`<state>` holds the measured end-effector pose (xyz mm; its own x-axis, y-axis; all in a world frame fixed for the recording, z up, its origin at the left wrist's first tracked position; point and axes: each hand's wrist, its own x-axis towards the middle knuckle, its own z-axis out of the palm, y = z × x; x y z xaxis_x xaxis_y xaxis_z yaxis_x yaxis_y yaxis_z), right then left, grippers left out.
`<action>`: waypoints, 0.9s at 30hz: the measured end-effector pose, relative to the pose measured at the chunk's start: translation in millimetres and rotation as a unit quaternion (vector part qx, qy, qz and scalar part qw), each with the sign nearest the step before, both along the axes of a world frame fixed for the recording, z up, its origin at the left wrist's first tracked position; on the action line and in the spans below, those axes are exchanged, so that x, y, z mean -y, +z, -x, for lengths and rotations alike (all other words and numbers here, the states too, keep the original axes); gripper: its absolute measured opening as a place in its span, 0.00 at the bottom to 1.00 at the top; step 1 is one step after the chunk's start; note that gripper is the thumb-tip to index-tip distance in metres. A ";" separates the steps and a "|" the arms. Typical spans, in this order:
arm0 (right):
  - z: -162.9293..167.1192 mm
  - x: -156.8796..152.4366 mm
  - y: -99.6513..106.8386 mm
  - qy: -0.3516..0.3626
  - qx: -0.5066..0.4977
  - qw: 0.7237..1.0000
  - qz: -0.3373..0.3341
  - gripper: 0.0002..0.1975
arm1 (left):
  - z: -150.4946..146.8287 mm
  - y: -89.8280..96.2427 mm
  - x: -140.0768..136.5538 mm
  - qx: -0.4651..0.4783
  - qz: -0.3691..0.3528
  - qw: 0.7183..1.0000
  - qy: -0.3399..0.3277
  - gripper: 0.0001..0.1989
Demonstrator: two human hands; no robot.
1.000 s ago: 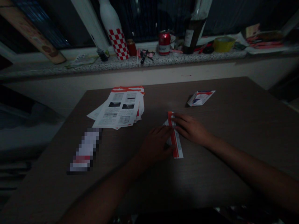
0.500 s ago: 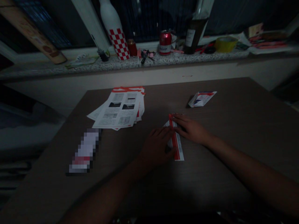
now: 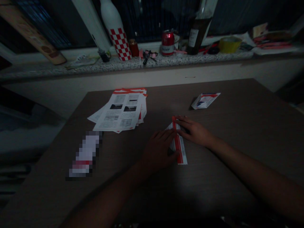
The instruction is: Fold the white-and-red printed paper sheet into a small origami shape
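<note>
A folded sheet of paper (image 3: 177, 144), white with a red stripe, lies flat on the brown table (image 3: 114, 196). My left hand (image 3: 158, 149) rests over its left side, fingers stretched out and thumb near the lower end. From the right, my right hand (image 3: 193, 130) touches the upper part of the paper with extended fingers. Both hands hide parts of the folded sheet. Farther back on the right stands another folded paper piece (image 3: 206, 100), white with red and blue print.
A stack of printed sheets (image 3: 118, 112) lies at the back left, with a pixelated phone-like object (image 3: 85, 153) in front. Along the stone windowsill (image 3: 90, 69) stand a checkered bottle (image 3: 120, 42), a red can (image 3: 167, 42), a dark bottle (image 3: 194, 38) and yellow tape (image 3: 229, 45).
Hardly anything differs. Both hands stay on the folded paper in nearly the same place, and the view has shifted very slightly.
</note>
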<state>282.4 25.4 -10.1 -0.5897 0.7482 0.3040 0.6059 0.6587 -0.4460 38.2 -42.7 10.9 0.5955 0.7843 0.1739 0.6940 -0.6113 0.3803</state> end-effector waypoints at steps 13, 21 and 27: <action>-0.7 -0.9 0.6 0.002 -0.001 1.000 -0.009 0.27 | -0.7 -1.0 0.1 -0.005 -0.008 1.000 0.008 0.33; -6.5 29.7 19.7 0.029 0.030 0.998 -0.042 0.17 | -0.9 -1.5 -0.3 -0.004 -0.007 1.000 0.008 0.33; -26.0 70.6 26.2 0.114 0.045 0.992 -0.027 0.16 | -0.6 -4.0 -0.7 -0.001 -0.012 1.000 0.011 0.31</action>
